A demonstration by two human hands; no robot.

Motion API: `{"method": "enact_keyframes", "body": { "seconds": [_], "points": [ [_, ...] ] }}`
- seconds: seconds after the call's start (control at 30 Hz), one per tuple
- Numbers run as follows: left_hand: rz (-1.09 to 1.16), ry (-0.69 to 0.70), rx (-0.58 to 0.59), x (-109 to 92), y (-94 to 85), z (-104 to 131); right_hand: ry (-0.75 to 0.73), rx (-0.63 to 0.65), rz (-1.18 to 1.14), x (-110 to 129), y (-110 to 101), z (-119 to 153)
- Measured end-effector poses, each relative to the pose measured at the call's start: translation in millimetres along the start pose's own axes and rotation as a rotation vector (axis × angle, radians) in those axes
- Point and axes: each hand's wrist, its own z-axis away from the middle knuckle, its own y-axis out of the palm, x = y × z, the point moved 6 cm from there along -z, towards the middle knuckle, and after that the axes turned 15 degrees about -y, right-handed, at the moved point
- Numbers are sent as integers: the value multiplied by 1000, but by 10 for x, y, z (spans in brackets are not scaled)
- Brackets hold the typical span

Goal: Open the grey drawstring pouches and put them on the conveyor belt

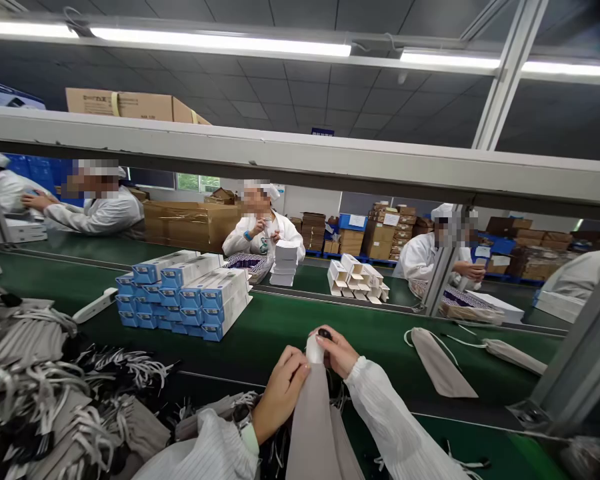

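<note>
In the head view, a long grey fabric pouch (314, 427) hangs upright between my hands at the lower middle. My left hand (284, 387) is closed on the pouch's upper edge, thumb and fingers pinching the cloth. A white object (315, 349) with a black end sticks out of the pouch's mouth. My right hand (338, 351) is closed round the top of this white object, fingertips at the black part. The rest of the white object is hidden inside the cloth.
Grey pouches with white cords (35, 340) are heaped at left. Blue-and-white boxes (185, 297) are stacked on the green belt (280, 320). Another pouch (441, 363) lies at right, near a metal post (575, 367). Across the belt, people in white sit by open white boxes (355, 277).
</note>
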Motion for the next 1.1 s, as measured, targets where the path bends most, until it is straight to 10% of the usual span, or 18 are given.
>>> {"method": "enact_keyframes", "body": {
  "seconds": [0.2, 0.37, 0.53, 0.67, 0.83, 0.93, 1.0, 1.1],
  "points": [
    [-19, -89, -141, 54, -98, -50, 91, 233, 487, -259, 112, 38],
    [-93, -305, -54, 100, -120, -89, -257, 13, 1001, 62, -84, 18],
    [-92, -521, 329, -75, -43, 74, -426, -248, 1351, 321, -613, 89],
    [312, -678, 627, -453, -18, 302, -316, -390, 1050, 430, -808, 100],
    [551, -423, 262, -643, -304, 119, 52, 241, 230, 115, 107, 132],
    [484, -303, 146, -630, -365, 37, -9, 503, 73, 84, 630, 242],
    [359, -210, 85, -643, -389, 16, -128, 440, 77, 165, 673, 214],
    [33, -61, 15, -616, -355, 21, -333, -84, 310, 447, 182, 109]
  ]
}}
